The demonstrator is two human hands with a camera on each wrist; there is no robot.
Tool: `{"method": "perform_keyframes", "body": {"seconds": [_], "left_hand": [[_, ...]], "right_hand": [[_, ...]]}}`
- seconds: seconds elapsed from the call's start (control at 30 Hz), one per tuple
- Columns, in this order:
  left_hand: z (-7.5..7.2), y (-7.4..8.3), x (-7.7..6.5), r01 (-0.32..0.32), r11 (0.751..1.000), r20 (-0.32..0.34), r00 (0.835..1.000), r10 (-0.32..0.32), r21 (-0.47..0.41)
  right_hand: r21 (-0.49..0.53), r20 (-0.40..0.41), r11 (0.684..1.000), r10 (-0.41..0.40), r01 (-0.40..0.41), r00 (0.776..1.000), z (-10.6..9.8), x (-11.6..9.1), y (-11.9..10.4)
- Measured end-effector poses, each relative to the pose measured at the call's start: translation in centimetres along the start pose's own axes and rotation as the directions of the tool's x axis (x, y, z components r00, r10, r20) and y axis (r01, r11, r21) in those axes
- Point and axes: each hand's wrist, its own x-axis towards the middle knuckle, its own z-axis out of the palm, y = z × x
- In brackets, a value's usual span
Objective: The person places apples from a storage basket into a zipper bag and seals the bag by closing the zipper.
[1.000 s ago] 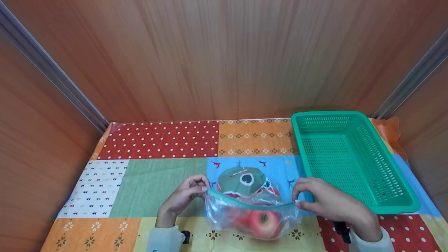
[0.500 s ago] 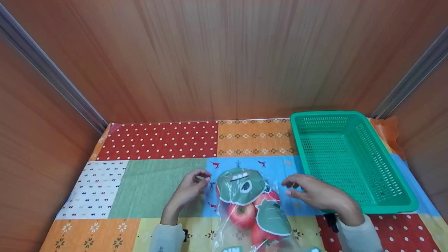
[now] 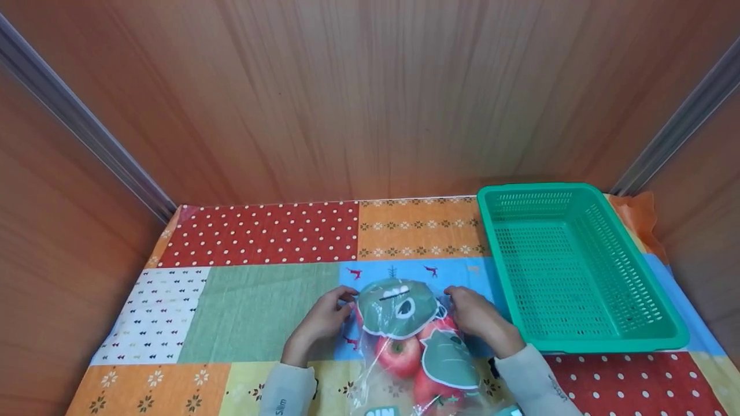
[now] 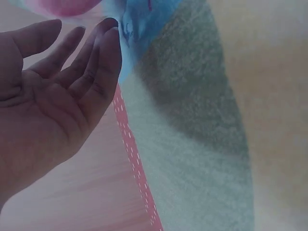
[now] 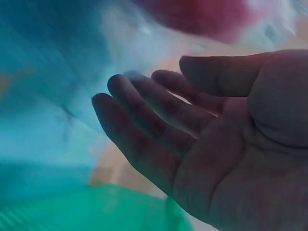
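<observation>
A clear plastic bag [image 3: 396, 309] printed with green cartoon shapes lies on the patchwork tablecloth, its far end away from me. Through the plastic show several red apples [image 3: 399, 353]. At the bag's far left edge is my left hand [image 3: 324, 316], fingers loosely bent; the left wrist view shows the palm of that hand [image 4: 62, 91] with nothing gripped. My right hand [image 3: 477, 316] is at the far right edge of the bag. In the right wrist view the right hand [image 5: 202, 130] has relaxed, spread fingers below a blurred red apple [image 5: 202, 17]. The bag's near end runs out of frame.
A green plastic basket [image 3: 673, 323] with perforated sides stands to the right, close to my right forearm. Wooden panels [image 3: 370, 98] rise behind the table and on both sides. The tablecloth [image 3: 266, 306] stretches out to the left.
Earlier both hands pinched the bag's green-edged mouth, raised. The mouth came down toward me, laying the bag flat, and the hands let go. Both hands then moved inward to the bag's far sides.
</observation>
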Motion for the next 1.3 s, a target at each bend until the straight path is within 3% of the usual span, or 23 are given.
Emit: {"method": "perform_keyframes", "body": {"seconds": [0.13,0.37,0.6,0.77,0.93,1.07,1.3], "left_hand": [[0.3,-0.1,0.4,-0.022,1.0,-0.001,1.0,0.022,0.006],[0.4,-0.7,1.3,-0.007,1.0,-0.024,1.0,0.007,0.002],[0.0,-0.2,2.4,0.014,0.999,-0.145,0.989,-0.019,-0.029],[-0.6,1.0,3.7,0.013,0.999,-0.275,0.961,-0.02,-0.029],[-1.1,2.1,5.6,-0.041,0.998,-0.393,0.918,0.053,0.038],[-1.4,2.7,6.9,-0.046,0.998,-0.454,0.889,0.064,0.051],[-1.4,3.4,8.6,0.003,0.996,-0.508,0.86,0.042,0.087]], "right_hand": [[-0.016,-0.008,1.0,0.023,-0.023,1.0,0.4,1.2,0.7],[-0.001,-0.088,0.998,0.062,-0.062,0.994,0.7,2.2,1.2],[0.061,-0.221,0.997,0.054,-0.042,0.974,0.1,2.9,0.5],[0.109,-0.332,0.994,0.053,-0.018,0.942,-1.1,3.9,-0.5],[0.073,-0.434,0.997,0.006,0.029,0.901,-2.4,5.3,-1.2],[0.035,-0.499,0.997,-0.038,0.064,0.866,-3.1,6.5,-1.4],[0.042,-0.504,0.999,-0.009,0.035,0.864,-3.9,8.4,-1.4]]}}
